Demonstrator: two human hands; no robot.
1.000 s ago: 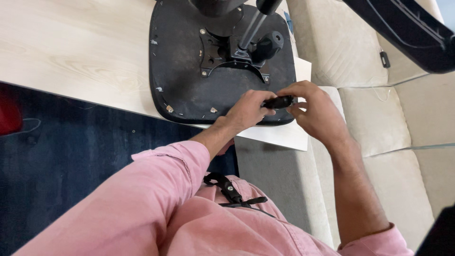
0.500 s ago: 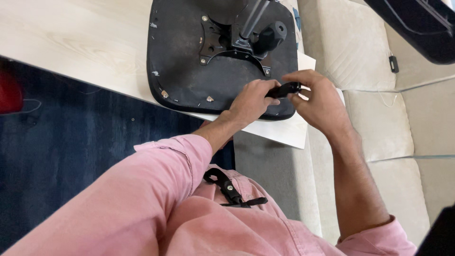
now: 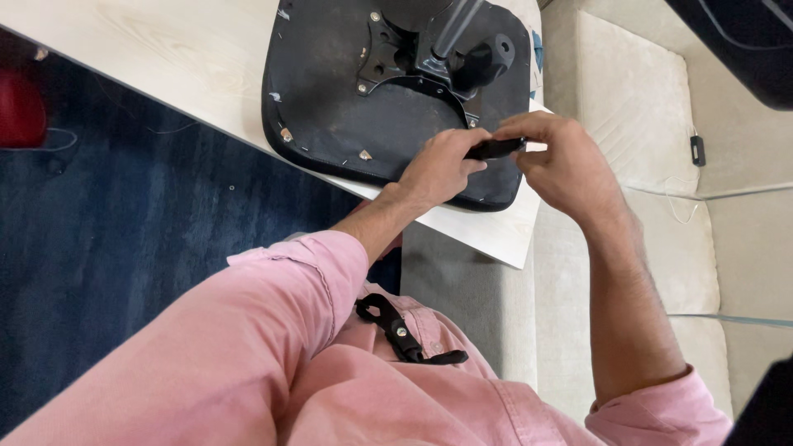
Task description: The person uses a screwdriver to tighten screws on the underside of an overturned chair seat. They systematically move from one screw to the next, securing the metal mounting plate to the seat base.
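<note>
Both hands are in over the near edge of the upturned black seat pan (image 3: 330, 91), which lies underside-up on the pale wooden tabletop (image 3: 149, 49). Between them sits 1 short black handle (image 3: 494, 149), and that is the piece to watch. Its long axis runs roughly left to right across the view, almost level, tipped up a touch toward the right end.

The left hand (image 3: 438, 169) has its grip pressed around the left end of the handle, thumb and fingers closed on it. The right hand (image 3: 562, 165) meets it from the other side, fingertips pinching the right end. So the handle lies straight between the 2 hands, neither hand really nearer, each holding its own end. Whether the handle is touching the seat pan beneath or held just above it, I cannot tell.

Further up the pan, 1 black metal mounting plate (image 3: 388, 49) with a black column (image 3: 450, 29) rising from it, and 1 round black knob (image 3: 487, 58) just beside the column. About 5 small pale staples or screw heads show along the pan's edge.

Around it all: dark blue carpet (image 3: 124, 248) to the left, a cream cushioned sofa (image 3: 636, 107) to the right, 1 red object (image 3: 21, 111) at the far left edge. Pink sleeves (image 3: 273, 330) fill the foreground, with 1 black clip (image 3: 405, 334) on the shirt
</note>
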